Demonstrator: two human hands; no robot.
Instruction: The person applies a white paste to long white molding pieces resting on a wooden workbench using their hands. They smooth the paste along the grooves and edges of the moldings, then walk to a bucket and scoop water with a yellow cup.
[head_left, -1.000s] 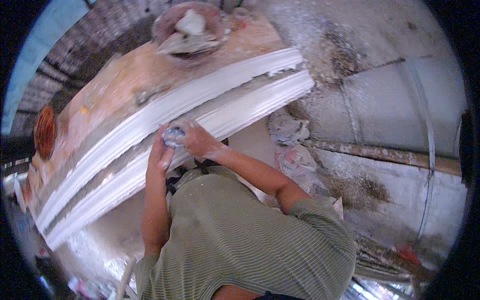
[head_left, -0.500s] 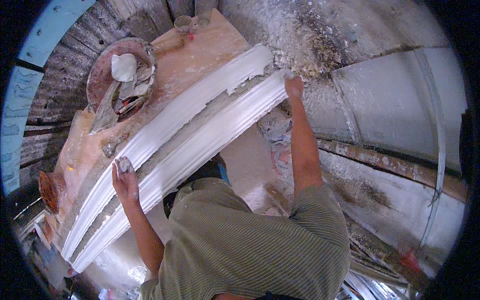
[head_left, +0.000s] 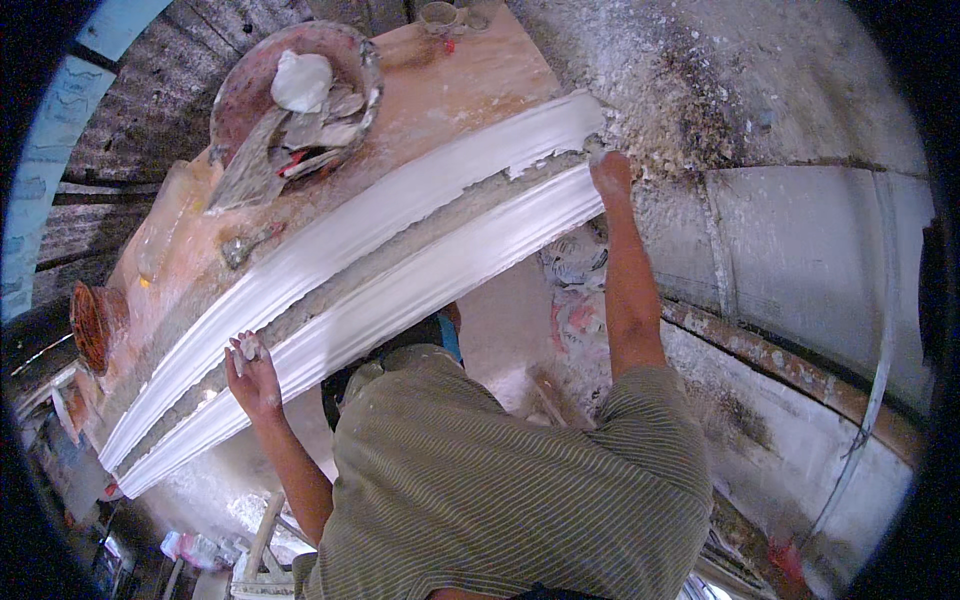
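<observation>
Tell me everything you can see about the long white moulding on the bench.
The long white moulding looks like wet plaster, shaped in two parallel ribbed bands with a rough grey groove between. It lies diagonally on the reddish, plaster-smeared workbench, from lower left to upper right. Its upper band has a ragged edge near the far end. The right hand touches that far end; the left hand, holding a small white lump, rests against the lower band.

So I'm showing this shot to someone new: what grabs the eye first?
The long white plaster moulding running diagonally across the pinkish worktable. The right hand is at its far end, the left hand pinches a small white lump at its near edge. A bowl of plaster scraps sits at the table's upper left.
</observation>
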